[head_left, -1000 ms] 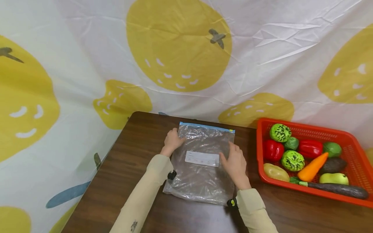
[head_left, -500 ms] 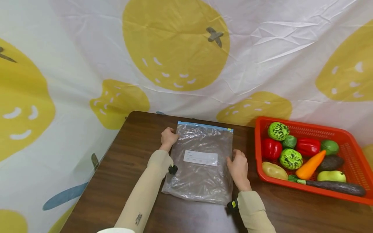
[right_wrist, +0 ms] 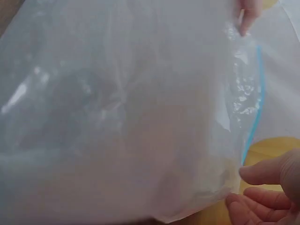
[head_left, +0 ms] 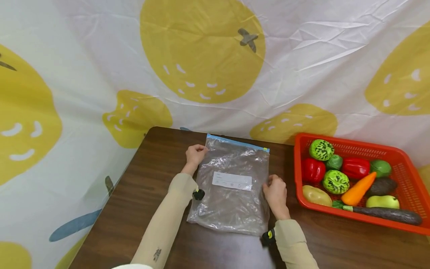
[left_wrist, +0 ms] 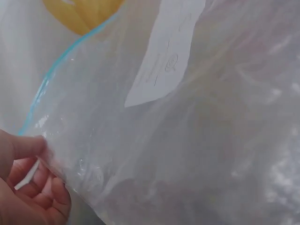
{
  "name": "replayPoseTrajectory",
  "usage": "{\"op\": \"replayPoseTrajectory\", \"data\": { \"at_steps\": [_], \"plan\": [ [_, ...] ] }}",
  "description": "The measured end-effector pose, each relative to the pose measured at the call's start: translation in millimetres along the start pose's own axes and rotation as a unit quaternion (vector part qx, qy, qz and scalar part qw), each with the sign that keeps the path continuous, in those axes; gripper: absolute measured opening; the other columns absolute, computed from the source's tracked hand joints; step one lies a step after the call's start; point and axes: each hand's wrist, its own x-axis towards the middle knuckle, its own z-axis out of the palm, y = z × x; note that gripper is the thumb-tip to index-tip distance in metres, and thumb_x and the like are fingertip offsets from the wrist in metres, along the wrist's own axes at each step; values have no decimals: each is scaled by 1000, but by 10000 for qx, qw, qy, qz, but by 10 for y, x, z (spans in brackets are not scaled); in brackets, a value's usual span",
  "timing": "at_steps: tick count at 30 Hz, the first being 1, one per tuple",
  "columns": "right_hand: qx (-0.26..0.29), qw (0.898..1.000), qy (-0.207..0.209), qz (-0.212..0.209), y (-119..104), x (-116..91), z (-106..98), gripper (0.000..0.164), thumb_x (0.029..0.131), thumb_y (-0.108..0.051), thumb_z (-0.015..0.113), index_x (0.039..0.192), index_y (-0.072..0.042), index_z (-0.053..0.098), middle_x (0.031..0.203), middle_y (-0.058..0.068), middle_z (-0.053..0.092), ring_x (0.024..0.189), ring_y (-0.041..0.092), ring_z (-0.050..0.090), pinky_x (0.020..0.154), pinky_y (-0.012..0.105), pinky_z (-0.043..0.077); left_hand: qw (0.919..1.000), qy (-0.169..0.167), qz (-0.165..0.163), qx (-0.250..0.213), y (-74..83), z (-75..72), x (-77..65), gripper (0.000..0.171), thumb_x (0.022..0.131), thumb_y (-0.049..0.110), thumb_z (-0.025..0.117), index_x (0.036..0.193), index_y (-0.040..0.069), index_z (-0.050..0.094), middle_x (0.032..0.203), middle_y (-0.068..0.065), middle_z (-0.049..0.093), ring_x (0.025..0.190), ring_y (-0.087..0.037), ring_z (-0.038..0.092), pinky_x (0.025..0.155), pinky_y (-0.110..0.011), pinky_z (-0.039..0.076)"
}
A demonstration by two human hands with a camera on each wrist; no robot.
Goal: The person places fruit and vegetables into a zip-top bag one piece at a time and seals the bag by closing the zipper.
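A clear zip bag (head_left: 231, 203) with a blue zip strip and a white label lies across the dark table. Its upper left corner is lifted a little. In the left wrist view my left hand (left_wrist: 35, 183) pinches the bag's side edge just below the zip strip, thumb over curled fingers. Halfway down the opposite edge is my right hand (head_left: 276, 196), thumb and bent fingers at the plastic. The right wrist view shows this hand's thumb and fingertips close around the bag's edge, a small gap between them.
A red basket (head_left: 411, 179) of vegetables stands to the right of the bag. In it are a carrot (head_left: 358, 189), red peppers (head_left: 314, 171), a pear (head_left: 383, 202) and a long dark eggplant-like vegetable (head_left: 386, 213). A fruit-print curtain (head_left: 215, 119) hangs behind the table (head_left: 144, 186).
Both hands have moved from over the bag out to its side edges, and their fingers have curled in. The zip strip's left end has risen.
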Motion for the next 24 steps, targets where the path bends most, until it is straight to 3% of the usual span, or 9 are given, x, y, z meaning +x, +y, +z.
{"op": "replayPoseTrajectory", "data": {
  "at_steps": [5,10,12,19,24],
  "plan": [
    [270,9986,370,-271,-46,16,-22,13,75,0,66,87,6,66,74,18,65,67,35,62,63,49,49,9937,98,997,-511,156,-114,-60,12,83,12,70,86,1,72,75,-11,68,60,-16,62,54,-21,45],
    [621,9943,619,-609,-188,70,-96,8,76,-1,69,83,5,68,71,16,67,64,30,63,61,46,50,9709,151,2270,-752,419,-313,-139,9,82,8,71,86,-1,72,78,-14,69,61,-10,59,57,-20,45],
    [765,9927,635,-684,-260,85,-128,9,77,-2,70,82,4,69,71,15,67,64,29,63,61,45,51,9587,226,2697,-874,530,-399,-180,9,81,5,71,86,-2,72,79,-16,69,63,-8,58,58,-19,45],
    [1231,9843,733,-1035,-509,105,-253,12,79,-6,71,84,5,70,71,13,67,61,24,63,57,36,51,9147,677,3711,-1448,923,-645,-336,5,77,-8,70,80,-5,71,78,-19,68,59,-3,56,54,-13,43],
    [1619,9775,710,-1147,-686,114,-356,15,80,-12,73,84,2,71,71,12,68,61,22,62,55,20,48,8658,1160,4647,-1448,1167,-786,-411,7,73,-16,67,76,-9,68,75,-22,66,57,-17,57,55,-14,43]
  ]
}}
